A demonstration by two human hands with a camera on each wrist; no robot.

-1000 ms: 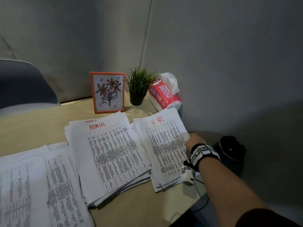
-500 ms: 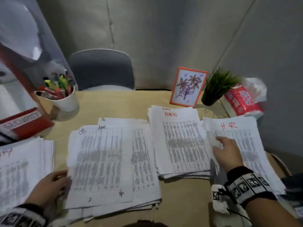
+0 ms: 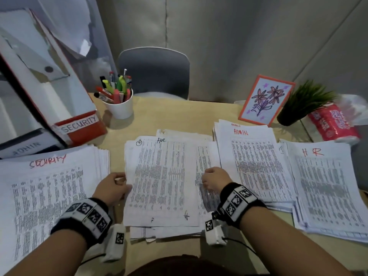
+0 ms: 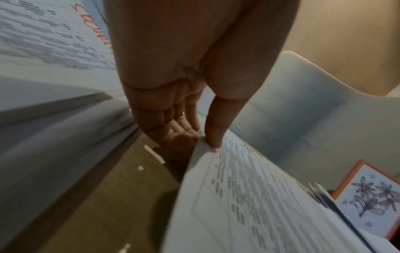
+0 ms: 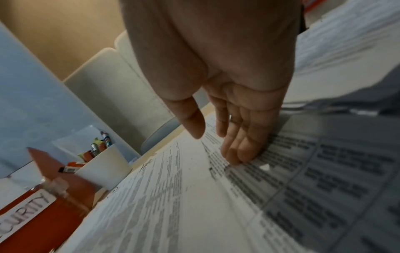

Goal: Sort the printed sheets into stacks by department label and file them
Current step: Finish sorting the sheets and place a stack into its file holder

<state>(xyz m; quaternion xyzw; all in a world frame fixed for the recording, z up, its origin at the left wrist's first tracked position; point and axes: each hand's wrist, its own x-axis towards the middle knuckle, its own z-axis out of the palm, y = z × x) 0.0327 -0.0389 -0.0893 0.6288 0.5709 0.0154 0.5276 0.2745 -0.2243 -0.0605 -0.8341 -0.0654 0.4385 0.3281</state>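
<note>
Right hand (image 3: 214,181) now flat on middle pile (image 3: 207,188); left hand (image 3: 111,186) seemingly pinching top sheet (image 3: 161,180).

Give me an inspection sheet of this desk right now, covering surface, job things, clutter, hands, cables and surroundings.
Surface: tan desk, mostly under paper.
Job's things: SECURITY stack left; unsorted middle pile, top sheet marked HR; ADMIN stack; HR stack far right; red SECURITY file box.
Clutter: pen cup, flower picture, potted plant, tissue pack.
Grip: left hand pinches the top sheet's left edge; right hand rests straight fingers on the middle pile.
Cables: thin black wire from right wrist camera.
Surroundings: grey chair, grey wall panels.
</note>
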